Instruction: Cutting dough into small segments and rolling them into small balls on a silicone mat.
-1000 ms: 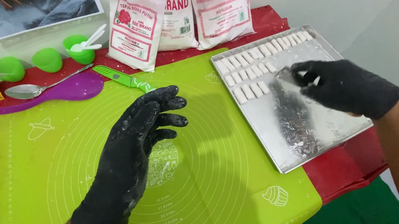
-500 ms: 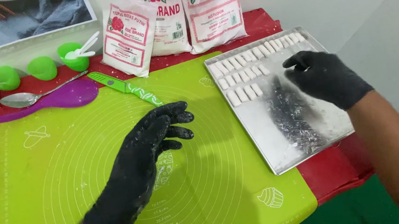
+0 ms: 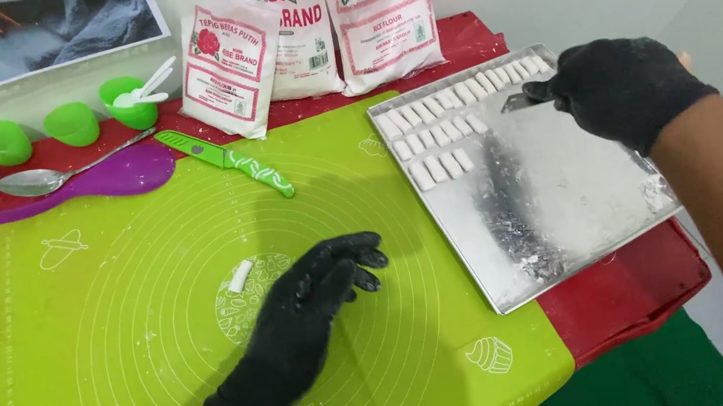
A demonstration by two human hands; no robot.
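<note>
Green silicone covers most of the table: a baking mat [image 3: 116, 371] printed with white rings, laid over a red cloth [image 3: 631, 290]. Near its centre rests the left hand [image 3: 304, 325], in a black glove dusted with flour, fingers loosely curled and pointing toward two o'clock, holding nothing. Just beside it at ten o'clock lies a small white dough piece [image 3: 240, 275], alone on the mat and apart from the fingertips.

At three o'clock from that hand sits a metal tray [image 3: 576, 196], floured, with a dark scraped streak down its middle. Rows of dough pieces [image 3: 454, 109] line its far edge and upper left corner. The right hand [image 3: 621, 86], also in a black glove, hovers over the tray's far right corner; its fingers are bent inward, and whether they pinch anything I cannot tell.

Between the left hand and the far side, at twelve o'clock, a green knife [image 3: 227, 162] lies slanted on the mat. Beyond it stand three flour bags [image 3: 303, 27]. At ten o'clock are a purple spatula [image 3: 99, 183], a metal spoon [image 3: 49, 177] and three green cups [image 3: 70, 125].
</note>
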